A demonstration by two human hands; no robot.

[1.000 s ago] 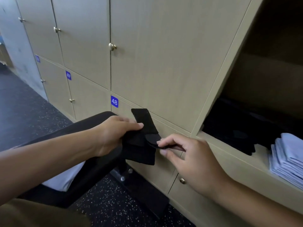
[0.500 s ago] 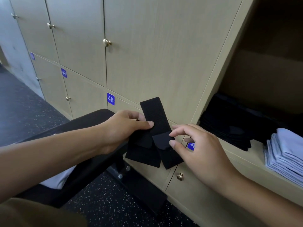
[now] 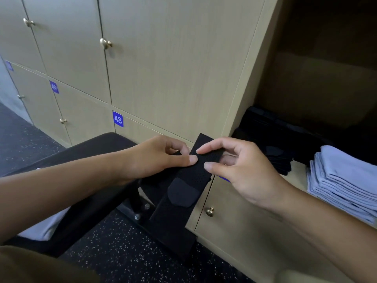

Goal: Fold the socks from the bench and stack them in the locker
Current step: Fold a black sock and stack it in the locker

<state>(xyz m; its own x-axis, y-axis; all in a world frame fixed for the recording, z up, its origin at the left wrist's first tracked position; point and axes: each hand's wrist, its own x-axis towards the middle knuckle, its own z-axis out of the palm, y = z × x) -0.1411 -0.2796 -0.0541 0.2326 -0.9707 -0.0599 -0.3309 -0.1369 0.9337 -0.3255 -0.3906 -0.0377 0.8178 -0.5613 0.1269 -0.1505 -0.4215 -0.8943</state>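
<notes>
Head view: one view only
Sock (image 3: 179, 193): black, hanging in the air before the lockers; above the bench (image 3: 87, 152) end
Left hand (image 3: 157, 156): pinches its top edge
Right hand (image 3: 234, 166): pinches the same edge, just beside
Locker (image 3: 242, 94): open at right; black socks (image 3: 271, 144) and blue stack (image 3: 342, 182) inside

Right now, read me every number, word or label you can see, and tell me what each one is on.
"48": white digits on a blue tag at the top left corner of a lower locker door.
"49": on a blue tag one door further left, blurred but just legible.
A third blue tag at the far left is too blurred to read.
A fourth blue tag is mostly hidden behind the right hand; unreadable.
No text shows on the black sock.
</notes>
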